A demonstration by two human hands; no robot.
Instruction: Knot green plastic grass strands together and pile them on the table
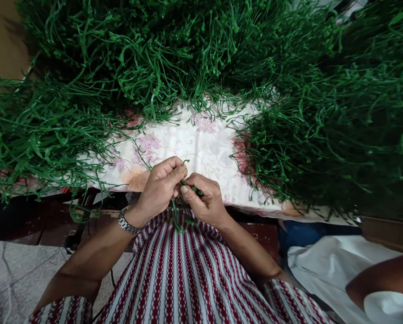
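Note:
Close together at the near edge of the table, my left hand (159,186) and my right hand (206,198) are both closed in a pinch. Between the left thumb and forefinger is a thin green stem (176,219), which looks like artificial greenery; its curled tip rises above the fingers and its lower part hangs in front of my striped garment. My right thumb and fingers grip a small green branching sprig (197,191) right beside it. The fingers partly hide where the two pieces meet, so I cannot tell if they are joined.
A large heap of similar green stems (174,49) spans the back of the table. More lie in a pile at the left (46,135) and another at the right (309,144). Beneath is a floral tablecloth (201,144). Another person's arm (383,279) shows at lower right.

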